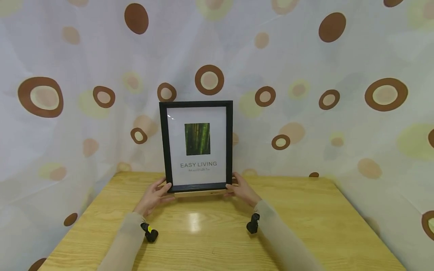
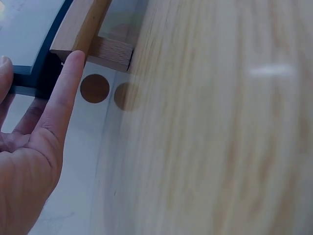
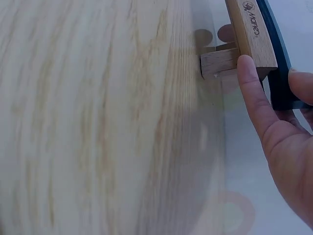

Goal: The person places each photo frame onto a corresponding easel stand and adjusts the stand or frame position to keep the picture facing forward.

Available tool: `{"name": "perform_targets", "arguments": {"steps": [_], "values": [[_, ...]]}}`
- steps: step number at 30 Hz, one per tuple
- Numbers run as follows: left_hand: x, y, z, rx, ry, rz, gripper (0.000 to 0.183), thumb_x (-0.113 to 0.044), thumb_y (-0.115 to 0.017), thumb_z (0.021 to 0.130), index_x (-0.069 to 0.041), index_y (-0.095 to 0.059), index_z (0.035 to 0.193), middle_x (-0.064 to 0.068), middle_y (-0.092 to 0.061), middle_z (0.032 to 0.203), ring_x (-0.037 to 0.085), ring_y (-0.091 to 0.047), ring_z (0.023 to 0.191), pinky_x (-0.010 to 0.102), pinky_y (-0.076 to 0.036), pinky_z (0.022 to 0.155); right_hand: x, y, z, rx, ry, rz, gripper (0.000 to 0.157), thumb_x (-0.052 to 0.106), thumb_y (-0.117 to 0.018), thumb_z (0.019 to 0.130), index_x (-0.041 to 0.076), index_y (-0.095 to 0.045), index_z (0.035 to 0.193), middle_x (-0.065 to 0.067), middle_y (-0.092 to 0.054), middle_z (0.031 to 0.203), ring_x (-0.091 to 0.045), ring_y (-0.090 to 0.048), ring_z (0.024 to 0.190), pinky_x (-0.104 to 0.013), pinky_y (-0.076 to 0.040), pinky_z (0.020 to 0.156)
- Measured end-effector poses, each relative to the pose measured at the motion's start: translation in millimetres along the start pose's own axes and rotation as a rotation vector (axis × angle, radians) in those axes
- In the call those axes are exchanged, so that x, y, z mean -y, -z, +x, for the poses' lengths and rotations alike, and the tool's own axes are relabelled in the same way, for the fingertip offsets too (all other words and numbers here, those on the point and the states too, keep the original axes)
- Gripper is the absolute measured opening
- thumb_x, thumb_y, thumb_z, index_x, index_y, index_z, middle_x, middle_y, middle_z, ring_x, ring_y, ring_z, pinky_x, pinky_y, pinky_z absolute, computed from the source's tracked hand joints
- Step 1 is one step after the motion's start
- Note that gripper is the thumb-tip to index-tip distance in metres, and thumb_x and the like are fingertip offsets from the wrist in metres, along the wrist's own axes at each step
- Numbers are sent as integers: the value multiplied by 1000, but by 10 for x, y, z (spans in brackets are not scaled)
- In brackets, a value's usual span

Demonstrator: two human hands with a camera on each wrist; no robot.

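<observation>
A black picture frame [image 1: 229, 143] stands upright at the back of the table, its white sheet bearing a green bamboo picture and the words "EASY LIVING". Beneath its lower edge is a wooden stand [image 1: 196, 194], whose bar and foot [image 2: 111, 53] show in the left wrist view. My left hand [image 1: 154, 195] holds the frame's lower left corner, thumb in front, index fingertip against the stand's end. At the lower right corner my right hand [image 1: 241, 190] grips likewise, its index finger touching the lettered wooden bar [image 3: 257, 34]. The fingers behind the frame are partly hidden.
The wooden table [image 1: 203, 241] stretches out in front and to both sides. Behind it hangs a white sheet [image 1: 288, 49] printed with brown and pale circles, close behind the frame. Each wrist wears a small black camera [image 1: 252, 224].
</observation>
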State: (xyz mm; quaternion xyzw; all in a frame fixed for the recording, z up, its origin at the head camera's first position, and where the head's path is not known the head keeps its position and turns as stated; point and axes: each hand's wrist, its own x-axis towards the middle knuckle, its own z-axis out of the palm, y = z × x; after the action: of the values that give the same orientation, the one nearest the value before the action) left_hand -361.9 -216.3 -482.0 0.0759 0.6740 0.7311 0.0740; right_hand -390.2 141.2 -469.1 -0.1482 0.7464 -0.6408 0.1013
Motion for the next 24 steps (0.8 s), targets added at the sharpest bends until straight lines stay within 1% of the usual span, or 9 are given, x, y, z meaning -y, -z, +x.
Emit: {"name": "perform_targets", "arguments": {"steps": [4, 6, 8, 10, 13, 17, 20, 22, 24], "values": [[20, -36, 5, 30, -7, 0, 72, -21, -54, 102, -5, -11, 158, 27, -17, 159, 46, -33, 140, 49, -52, 97, -15, 86, -53, 28, -18, 11, 62, 2, -54, 99, 2, -21, 151, -33, -35, 146, -44, -67, 100, -51, -55, 90], [30, -63, 12, 37, 0, 6, 73, -22, -54, 102, -5, -11, 158, 27, -16, 159, 46, -35, 139, 48, -52, 96, -29, 135, -79, 40, -34, 20, 68, 2, -54, 99, 2, -15, 154, -33, -32, 148, -44, -67, 100, -51, -55, 90], [36, -99, 27, 47, 7, 6, 73, -22, -54, 102, -5, -10, 158, 27, -15, 160, 46, -36, 138, 48, -52, 96, -33, 186, -107, 47, -45, 25, 70, 2, -54, 99, 2, -11, 155, -33, -31, 149, -44, -67, 101, -51, -55, 90], [37, -143, 43, 50, 9, 3, 73, -22, -54, 102, -5, -11, 158, 27, -15, 160, 47, -36, 138, 49, -52, 96, -30, 235, -130, 48, -47, 24, 70, 2, -54, 99, 3, -11, 155, -33, -30, 149, -44, -67, 101, -51, -55, 89], [37, -219, 69, 72, 7, -2, 74, -22, -55, 102, -5, -10, 158, 28, -14, 160, 48, -37, 137, 50, -51, 97, -30, 299, -160, 36, -44, 29, 68, 0, -53, 99, 4, -14, 155, -33, -32, 148, -44, -65, 105, -51, -55, 89], [52, -298, 89, 84, 20, -2, 75, -23, -55, 101, -6, -9, 158, 28, -12, 159, 49, -40, 135, 49, -52, 97, -47, 362, -200, 30, -47, 30, 66, -2, -54, 98, 4, -19, 153, -31, -32, 148, -46, -55, 119, -51, -56, 88], [71, -335, 105, 81, 31, -5, 74, -23, -55, 102, -6, -10, 158, 28, -12, 160, 48, -38, 136, 48, -52, 96, -53, 400, -230, 33, -49, 32, 63, -2, -54, 97, 2, -22, 151, -31, -33, 147, -48, -49, 125, -50, -56, 87], [74, -360, 118, 81, 24, -2, 74, -23, -55, 102, -6, -10, 158, 28, -14, 159, 48, -37, 137, 48, -53, 96, -45, 426, -252, 32, -46, 35, 61, -2, -54, 97, 1, -23, 150, -32, -34, 146, -47, -50, 124, -51, -56, 88], [65, -395, 132, 79, 18, -8, 74, -24, -56, 101, -7, -12, 158, 27, -16, 159, 48, -37, 137, 48, -53, 96, -30, 460, -277, 32, -44, 34, 60, -2, -55, 97, 1, -25, 149, -32, -35, 144, -45, -55, 119, -52, -55, 89]]}}
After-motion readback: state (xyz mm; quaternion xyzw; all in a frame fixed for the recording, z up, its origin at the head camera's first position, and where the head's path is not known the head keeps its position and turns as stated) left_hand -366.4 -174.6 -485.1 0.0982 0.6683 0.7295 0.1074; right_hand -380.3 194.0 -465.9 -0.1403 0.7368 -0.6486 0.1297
